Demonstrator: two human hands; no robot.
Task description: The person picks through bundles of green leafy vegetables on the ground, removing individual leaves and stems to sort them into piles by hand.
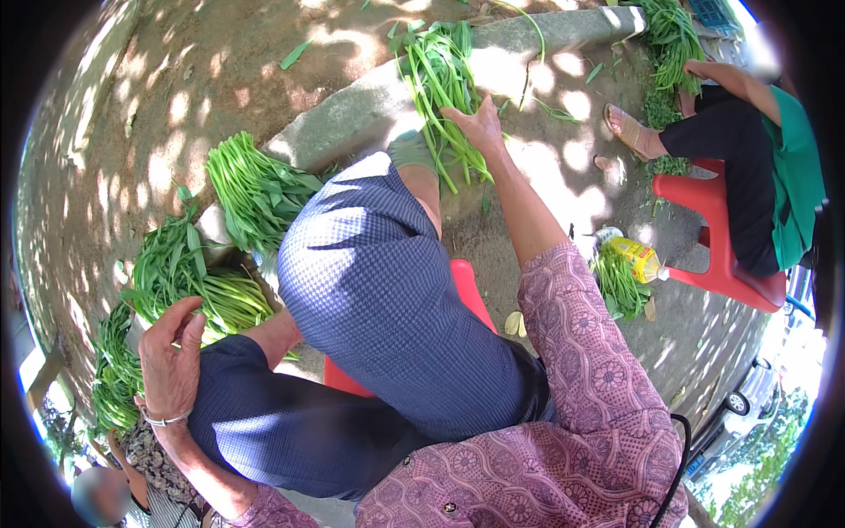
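A loose bunch of leafy green vegetables (437, 75) with long stems lies across the stone kerb in front of me, its cut ends pointing toward me. My right hand (480, 128) reaches out to its right side, thumb laid over the stems and fingers apart. Beside my left knee, my left hand (172, 356) is raised, fingers loosely bent and apart, nothing visible in it. Just beyond it, another heap of greens (198, 273) lies on the ground. A neater bundle of greens (251, 189) rests against the kerb, between that heap and my knee.
I sit on a red stool (471, 295). The kerb (343, 119) runs across the ground ahead. To the right are a yellow-labelled bottle (635, 257), a small pile of greens (619, 282) and a person in green on a red stool (717, 224), touching more greens (673, 44). Another person sits at lower left.
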